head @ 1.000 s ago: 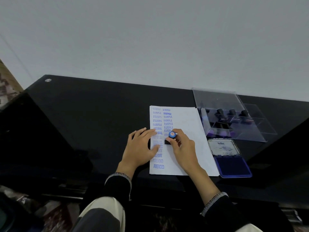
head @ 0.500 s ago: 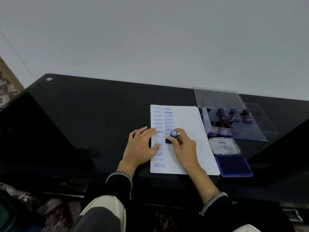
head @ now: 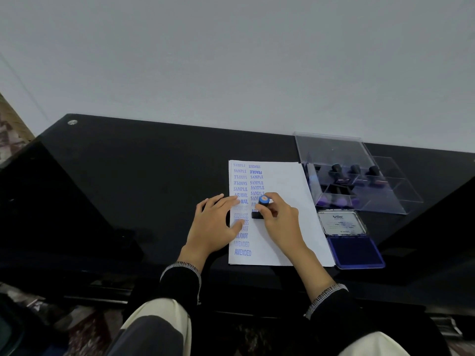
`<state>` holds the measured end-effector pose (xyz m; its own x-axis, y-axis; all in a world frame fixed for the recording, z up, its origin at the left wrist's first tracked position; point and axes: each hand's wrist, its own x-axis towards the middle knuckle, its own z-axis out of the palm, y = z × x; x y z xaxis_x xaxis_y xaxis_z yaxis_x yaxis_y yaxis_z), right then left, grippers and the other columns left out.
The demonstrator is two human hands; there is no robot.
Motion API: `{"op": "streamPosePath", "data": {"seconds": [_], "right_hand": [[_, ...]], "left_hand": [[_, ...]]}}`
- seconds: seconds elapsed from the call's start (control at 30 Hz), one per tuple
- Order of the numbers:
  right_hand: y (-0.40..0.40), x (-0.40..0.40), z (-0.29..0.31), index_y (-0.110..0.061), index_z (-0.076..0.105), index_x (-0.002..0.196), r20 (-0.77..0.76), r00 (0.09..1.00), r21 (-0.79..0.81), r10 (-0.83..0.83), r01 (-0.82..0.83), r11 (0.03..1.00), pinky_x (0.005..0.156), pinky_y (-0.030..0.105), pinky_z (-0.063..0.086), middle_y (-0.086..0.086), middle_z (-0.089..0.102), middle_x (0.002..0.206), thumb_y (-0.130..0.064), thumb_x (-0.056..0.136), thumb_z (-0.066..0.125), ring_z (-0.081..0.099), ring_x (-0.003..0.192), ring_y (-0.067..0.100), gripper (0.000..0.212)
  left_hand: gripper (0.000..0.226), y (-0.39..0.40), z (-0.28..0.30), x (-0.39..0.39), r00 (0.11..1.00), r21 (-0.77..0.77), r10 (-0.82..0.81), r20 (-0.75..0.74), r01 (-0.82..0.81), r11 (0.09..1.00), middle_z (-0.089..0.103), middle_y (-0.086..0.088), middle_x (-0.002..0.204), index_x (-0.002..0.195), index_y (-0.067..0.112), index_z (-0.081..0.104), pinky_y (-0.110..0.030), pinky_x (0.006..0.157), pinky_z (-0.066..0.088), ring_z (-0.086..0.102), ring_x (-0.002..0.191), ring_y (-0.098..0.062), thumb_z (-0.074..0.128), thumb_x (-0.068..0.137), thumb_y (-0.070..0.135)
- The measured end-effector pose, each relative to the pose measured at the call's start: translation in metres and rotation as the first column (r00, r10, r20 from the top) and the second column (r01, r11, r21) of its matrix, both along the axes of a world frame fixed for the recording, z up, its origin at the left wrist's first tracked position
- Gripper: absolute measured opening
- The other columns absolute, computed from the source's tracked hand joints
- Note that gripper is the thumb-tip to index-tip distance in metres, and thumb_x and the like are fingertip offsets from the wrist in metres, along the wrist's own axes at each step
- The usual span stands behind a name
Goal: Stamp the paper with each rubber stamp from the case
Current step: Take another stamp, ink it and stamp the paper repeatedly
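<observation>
A white paper (head: 285,201) lies on the black glass table (head: 133,181), printed with two columns of blue stamp marks. My right hand (head: 279,219) grips a black rubber stamp (head: 260,208) with a blue cap, its base down on the paper in the second column. My left hand (head: 214,223) lies flat, fingers spread, on the paper's left edge. A clear plastic case (head: 359,178) with its lid up stands to the right and holds three black stamps. An open blue ink pad (head: 356,251) sits below the case.
The table's front edge runs just below the paper. A grey wall rises behind the table. My lap and dark sleeves fill the bottom of the view. The table's left half holds only a small metal fitting (head: 72,122).
The stamp in my right hand has shifted slightly down the second column and now stands pressed on the paper. My left hand has stayed flat on the sheet.
</observation>
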<state>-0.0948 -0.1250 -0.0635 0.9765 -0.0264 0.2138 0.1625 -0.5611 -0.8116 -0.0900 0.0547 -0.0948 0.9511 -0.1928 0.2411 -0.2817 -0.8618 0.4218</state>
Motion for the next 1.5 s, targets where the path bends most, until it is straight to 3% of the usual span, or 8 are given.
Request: {"op": "streamPosePath", "data": {"seconds": [0.27,0.37,0.5,0.8,0.93,1.07,1.3,1.5], "right_hand": [[0.002,-0.009,-0.01,-0.014,0.055,0.116,0.019,0.999,0.009,-0.033,0.032,0.999,0.075,-0.001,0.042,0.003,0.067,0.111,-0.018,0.092,0.06,0.061,0.081,0.002,0.025],[0.002,-0.009,-0.008,-0.014,0.055,0.115,0.016,0.999,0.021,-0.034,0.033,0.999,0.081,0.009,0.047,0.002,0.068,0.11,-0.018,0.092,0.06,0.061,0.079,0.0,0.024],[0.001,-0.003,0.002,-0.01,0.055,0.109,-0.019,1.0,0.014,-0.002,0.002,1.0,0.065,0.001,0.041,0.006,0.07,0.103,-0.018,0.092,0.06,0.058,0.065,-0.012,0.019],[-0.002,-0.006,0.006,-0.022,0.055,0.101,-0.077,0.997,0.159,-0.01,0.022,0.987,0.067,0.001,0.042,-0.004,0.068,0.095,-0.02,0.09,0.062,0.063,0.077,-0.001,0.012],[-0.026,0.0,0.006,-0.016,0.061,0.102,-0.17,0.959,0.555,-0.227,0.284,0.782,0.079,0.026,0.052,0.002,0.072,0.083,-0.02,0.091,0.062,0.065,0.073,0.01,0.012],[-0.048,0.001,-0.002,-0.003,0.058,0.116,-0.25,0.929,0.71,-0.271,0.366,0.601,0.072,0.025,0.052,0.01,0.07,0.098,-0.02,0.094,0.058,0.063,0.078,0.014,0.029],[-0.05,-0.004,-0.008,-0.002,0.06,0.113,-0.29,0.921,0.751,-0.259,0.387,0.534,0.072,0.025,0.051,0.014,0.07,0.101,-0.019,0.095,0.056,0.063,0.082,0.018,0.025],[-0.047,-0.006,-0.008,-0.004,0.06,0.112,-0.248,0.933,0.702,-0.261,0.359,0.615,0.076,0.027,0.052,0.011,0.072,0.098,-0.02,0.094,0.056,0.066,0.091,0.022,0.024]], "left_hand": [[0.056,-0.001,0.0,0.0,1.0,-0.003,0.001,-0.008,-0.001,1.0,0.041,0.017,0.147,0.139,0.031,0.045,-0.034,0.116,0.01,0.025,0.142,-0.007,0.055,0.089,0.053],[0.056,0.0,0.001,0.0,1.0,0.0,0.001,-0.01,-0.001,1.0,0.041,0.017,0.147,0.139,0.032,0.045,-0.033,0.116,0.01,0.024,0.142,-0.007,0.054,0.089,0.053],[0.055,0.0,0.0,0.0,1.0,0.007,0.003,-0.009,-0.003,1.0,0.04,0.019,0.147,0.14,0.032,0.044,-0.032,0.116,0.01,0.023,0.142,-0.006,0.054,0.089,0.053],[0.055,0.0,0.0,0.0,1.0,-0.002,-0.001,-0.013,0.001,1.0,0.04,0.019,0.147,0.139,0.033,0.044,-0.033,0.116,0.011,0.023,0.141,-0.005,0.053,0.089,0.054],[0.054,0.001,-0.001,0.001,0.999,-0.005,-0.004,-0.033,0.004,1.0,0.04,0.02,0.147,0.139,0.034,0.044,-0.034,0.116,0.009,0.022,0.141,-0.005,0.052,0.089,0.055],[0.054,0.001,-0.002,0.001,1.0,-0.012,-0.002,-0.027,0.002,1.0,0.041,0.019,0.147,0.138,0.033,0.045,-0.034,0.116,0.01,0.024,0.141,-0.005,0.053,0.089,0.054],[0.056,0.002,-0.002,0.0,1.0,-0.006,-0.008,-0.029,0.008,1.0,0.042,0.019,0.146,0.138,0.033,0.045,-0.035,0.117,0.012,0.025,0.141,-0.006,0.049,0.087,0.057],[0.055,0.001,-0.001,0.0,0.999,-0.01,-0.018,-0.035,0.018,1.0,0.042,0.018,0.146,0.138,0.032,0.046,-0.036,0.117,0.013,0.026,0.141,-0.007,0.049,0.088,0.055]]}}
